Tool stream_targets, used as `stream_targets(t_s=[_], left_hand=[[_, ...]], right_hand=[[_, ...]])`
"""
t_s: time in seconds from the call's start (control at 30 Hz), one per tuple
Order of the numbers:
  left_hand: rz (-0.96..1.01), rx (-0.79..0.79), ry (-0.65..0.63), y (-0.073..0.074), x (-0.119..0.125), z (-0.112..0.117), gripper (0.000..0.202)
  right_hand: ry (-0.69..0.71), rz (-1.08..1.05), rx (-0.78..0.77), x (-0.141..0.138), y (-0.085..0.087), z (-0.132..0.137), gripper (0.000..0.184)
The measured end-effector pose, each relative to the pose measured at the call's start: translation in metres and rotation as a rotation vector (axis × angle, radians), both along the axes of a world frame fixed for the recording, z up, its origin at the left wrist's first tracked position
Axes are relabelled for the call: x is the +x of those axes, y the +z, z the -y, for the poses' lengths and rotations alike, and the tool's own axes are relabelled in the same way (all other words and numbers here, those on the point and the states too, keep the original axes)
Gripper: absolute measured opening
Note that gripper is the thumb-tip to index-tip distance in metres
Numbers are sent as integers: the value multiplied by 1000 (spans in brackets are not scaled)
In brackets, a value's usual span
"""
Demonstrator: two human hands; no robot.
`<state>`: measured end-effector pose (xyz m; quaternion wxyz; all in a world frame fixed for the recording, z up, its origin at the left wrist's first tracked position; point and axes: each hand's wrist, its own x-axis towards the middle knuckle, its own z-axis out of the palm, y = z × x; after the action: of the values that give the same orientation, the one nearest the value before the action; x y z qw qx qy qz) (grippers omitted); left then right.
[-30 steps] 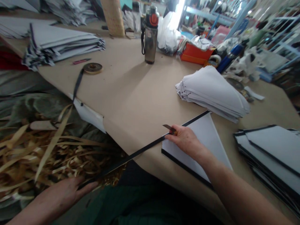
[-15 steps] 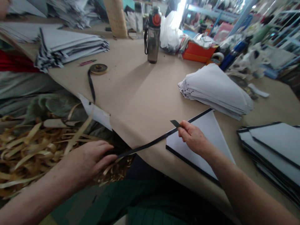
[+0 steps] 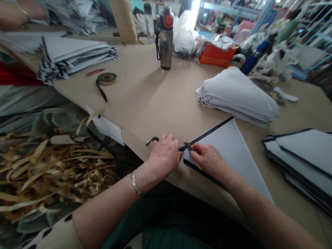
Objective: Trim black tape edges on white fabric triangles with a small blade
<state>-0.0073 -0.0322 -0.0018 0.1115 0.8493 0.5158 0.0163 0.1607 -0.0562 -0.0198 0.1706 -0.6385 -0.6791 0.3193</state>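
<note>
A white sheet (image 3: pixel 230 152) with black edging lies on the table at the front right. Along its upper left edge runs a strip of black tape (image 3: pixel 212 129), which passes off the sheet's corner to my left hand (image 3: pixel 166 154). That hand is closed low over the tabletop with the tape in its fingers, and a loose curl of tape shows beyond it. My right hand (image 3: pixel 207 157) grips a utility knife, a bit of yellow handle showing below the fingers. The knife's blade (image 3: pixel 188 146) is at the tape by the sheet's corner, close to my left fingers.
A tape roll (image 3: pixel 107 78) and a pink pen-like tool (image 3: pixel 95 72) lie at the left. A bottle (image 3: pixel 166 41) stands at the back. White sheets (image 3: pixel 236 93) and black-edged sheets (image 3: pixel 308 155) are stacked at the right. Peeled backing strips (image 3: pixel 52 173) heap below the table's left edge. Another person's arm (image 3: pixel 23 15) shows top left.
My left hand has moved right and up from beside the table edge to the sheet's corner. My right hand has tipped the blade down and left to the tape. The tape's hanging length has shifted.
</note>
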Motion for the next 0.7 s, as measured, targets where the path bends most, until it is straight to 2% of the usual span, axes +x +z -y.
stream_targets(t_s=[0.17,0.3,0.47,0.6,0.7], left_hand=[[-24,-12,-21,0,-1,-4,23],[-37,-10,-34,-1,-1,-8,25],[58,-93,-23,-2,5,-6,19],[158,-119,-84,-4,9,1,13],[304,-63,-79,-6,6,2,11]], right_hand=[[3,202,7,-5,-1,3,23],[68,317,27,-9,0,0,20],[145,418,32,-13,1,-2,21],[147,395,28,-13,0,1,17],[90,231,30,-4,2,0,15]])
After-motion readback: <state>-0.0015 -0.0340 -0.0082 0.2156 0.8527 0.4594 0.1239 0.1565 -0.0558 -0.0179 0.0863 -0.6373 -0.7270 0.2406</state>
